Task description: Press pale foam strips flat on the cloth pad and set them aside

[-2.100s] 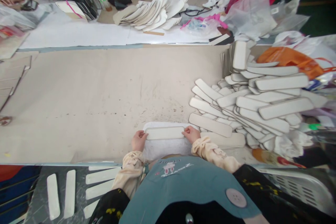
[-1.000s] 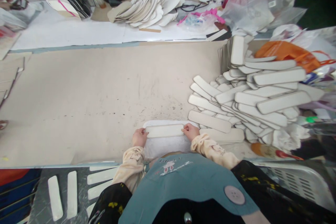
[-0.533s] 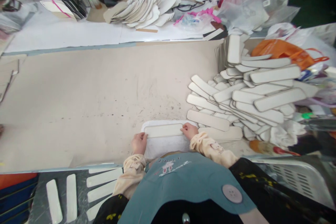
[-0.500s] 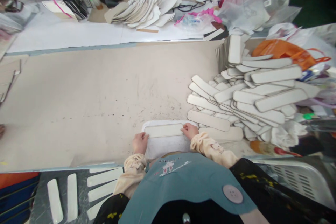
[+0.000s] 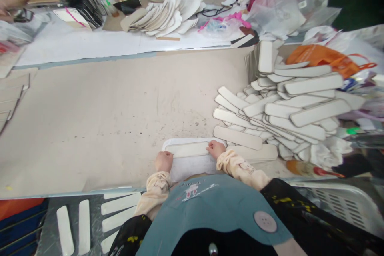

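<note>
A long off-white strip [image 5: 187,149] with rounded ends and a darker edge lies on a white rounded sheet [image 5: 192,168] at the front of the table. My right hand [image 5: 216,149] pinches the strip's right end. At its left end is my left hand [image 5: 164,161], fingers curled closed against the strip's corner; the fingertips are partly hidden. Just beyond my right hand begins a large heap of similar strips [image 5: 288,108], stacked loosely over one another.
Along the far side stand a pile of curved white pieces [image 5: 168,12], dark pieces [image 5: 87,4] and plastic bags [image 5: 276,8]. An orange bag [image 5: 324,60] lies behind the heap. A bottle [image 5: 306,168] and a grey basket [image 5: 345,204] are at right. More strips [image 5: 84,226] lie lower left.
My left hand has shifted slightly right and turned inward at the strip's left end, its fingers more curled. My right hand stays at the right end. The view has moved a little.
</note>
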{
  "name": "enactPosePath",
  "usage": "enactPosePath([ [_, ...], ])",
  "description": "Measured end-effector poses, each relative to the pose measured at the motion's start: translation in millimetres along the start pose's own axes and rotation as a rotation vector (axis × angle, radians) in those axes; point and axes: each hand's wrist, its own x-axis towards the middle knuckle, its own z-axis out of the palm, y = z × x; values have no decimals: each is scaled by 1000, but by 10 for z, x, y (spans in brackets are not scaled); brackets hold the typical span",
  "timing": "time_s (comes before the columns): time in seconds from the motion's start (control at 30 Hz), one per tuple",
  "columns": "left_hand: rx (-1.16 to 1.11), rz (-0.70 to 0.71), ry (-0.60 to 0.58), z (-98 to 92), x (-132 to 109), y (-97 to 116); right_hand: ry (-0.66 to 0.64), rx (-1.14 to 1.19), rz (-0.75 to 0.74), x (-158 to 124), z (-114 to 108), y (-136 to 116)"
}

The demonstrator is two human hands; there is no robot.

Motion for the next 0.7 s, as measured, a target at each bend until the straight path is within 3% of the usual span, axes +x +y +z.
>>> enactPosePath([
  [0.2, -39, -1, 189, 37, -26, -105, -25, -11, -24, 10, -29, -9],
  [0.33, 2, 11, 98, 42, 35, -146, -35, -17, -15, 5, -47, -27],
  [0.7, 16, -112, 16, -15, 47, -50, -91, -65, -13, -22, -148, -127],
])
